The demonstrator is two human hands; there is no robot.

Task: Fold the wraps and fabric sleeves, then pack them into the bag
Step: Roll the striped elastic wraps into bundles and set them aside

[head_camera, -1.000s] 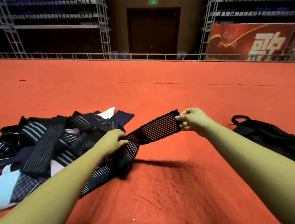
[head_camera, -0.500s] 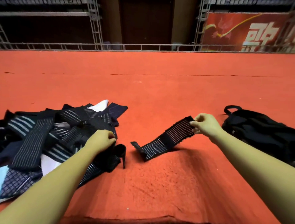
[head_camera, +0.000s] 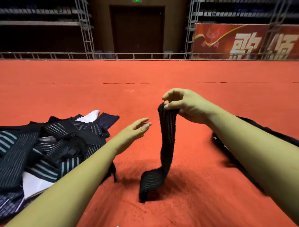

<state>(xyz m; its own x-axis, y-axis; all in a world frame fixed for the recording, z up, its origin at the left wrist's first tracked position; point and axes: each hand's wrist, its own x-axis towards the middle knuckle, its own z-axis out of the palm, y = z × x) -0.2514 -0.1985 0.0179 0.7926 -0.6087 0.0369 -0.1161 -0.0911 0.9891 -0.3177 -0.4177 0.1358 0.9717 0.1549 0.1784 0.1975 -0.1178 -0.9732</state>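
Moved: right hand [head_camera: 182,105] raised the striped wrap [head_camera: 166,141]; left hand [head_camera: 134,131] left the pile [head_camera: 56,145].
Right fingers: pinching the wrap's top end.
Left fingers: straight, loosely apart, empty.
Wrap: hanging right of pile, tail on carpet [head_camera: 194,202].

Floor: red carpet [head_camera: 161,72], wall to wall, with a thin dark seam [head_camera: 145,83] running across it.
Far edge: low metal truss rail [head_camera: 113,55] and two upright truss towers [head_camera: 85,29].
Back wall: dark door [head_camera: 137,29] under a green lit sign [head_camera: 137,1].
Right: red banner [head_camera: 218,40] with white characters.
Left: dim tiered rows [head_camera: 40,24].
Light: low.
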